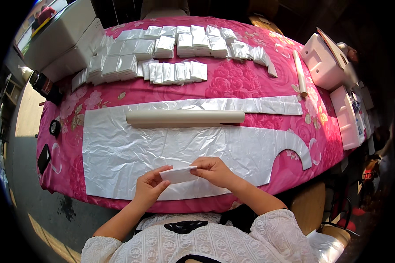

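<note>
- Fingers [162,168] of the left hand [148,186] grip the left end of a folded white packet [178,176], with the thumb at its near left corner.
- Across from them, the right hand [215,172] pinches the packet's right end between thumb and fingers.
- As a judgement, the packet should be light, soft and rather slick, firmer where its layers stack up; it would slip or unfold sooner than break. Its two short ends look the best hold, with all the layers pinched together.
- It lies between the two sets of fingers, touching both, over the near edge of the tabletop [237,79].
- Near the tabletop's left edge lie a dark flat slab [44,158] and a black ring-shaped roll [55,127].
- Stacks of similar packets [118,65] run from the far left corner along the far edge.
- Below the hands, a shiny white sheet [118,144] spreads along the near edge, with a cream tube [184,117] lying on it.
- By the right edge lies a slimmer tube [299,72], beside a white box [322,59].
</note>
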`<state>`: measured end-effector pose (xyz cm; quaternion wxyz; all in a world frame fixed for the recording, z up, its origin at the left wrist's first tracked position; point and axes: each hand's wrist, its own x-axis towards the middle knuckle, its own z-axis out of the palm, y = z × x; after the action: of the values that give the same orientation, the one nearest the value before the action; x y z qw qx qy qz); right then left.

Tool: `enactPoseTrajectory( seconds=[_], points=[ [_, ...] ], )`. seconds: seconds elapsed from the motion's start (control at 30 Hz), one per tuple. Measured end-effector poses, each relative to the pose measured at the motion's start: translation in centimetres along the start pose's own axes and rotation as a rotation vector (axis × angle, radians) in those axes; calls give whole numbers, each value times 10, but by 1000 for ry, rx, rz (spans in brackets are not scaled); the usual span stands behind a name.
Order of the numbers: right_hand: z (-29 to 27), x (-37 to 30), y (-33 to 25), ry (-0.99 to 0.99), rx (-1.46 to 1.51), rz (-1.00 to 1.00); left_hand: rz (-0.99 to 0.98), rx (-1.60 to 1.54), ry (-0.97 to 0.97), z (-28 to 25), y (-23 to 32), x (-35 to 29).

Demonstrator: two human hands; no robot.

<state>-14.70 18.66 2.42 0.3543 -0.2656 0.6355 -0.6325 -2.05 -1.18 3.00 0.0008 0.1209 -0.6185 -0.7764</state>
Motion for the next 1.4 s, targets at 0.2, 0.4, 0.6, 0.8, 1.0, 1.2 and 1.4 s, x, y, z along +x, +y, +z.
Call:
enactPoseTrajectory(
  seconds=[0.2,0.4,0.6,0.8,1.0,1.2,1.4],
  points=[
    [-107,117,-69,782,-856,-777,131,112,41,-12,-4,30],
    [-184,210,-32,658,-1492,-736,225,282,-13,0,-7,44],
    [-172,206,-19,521,-1100,-484,478,750,-5,-26,28,59],
    [-190,211,-13,514,-917,-204,366,915,195,-77,71,184],
    [-177,223,-25,327,-913,-215,354,999,379,-79,60,278],
    [-206,209,-25,234,-1289,-167,142,1139,439,-62,44,320],
    [-200,233,-2,243,-1387,-139,35,1044,418,-77,38,348]
  ],
)
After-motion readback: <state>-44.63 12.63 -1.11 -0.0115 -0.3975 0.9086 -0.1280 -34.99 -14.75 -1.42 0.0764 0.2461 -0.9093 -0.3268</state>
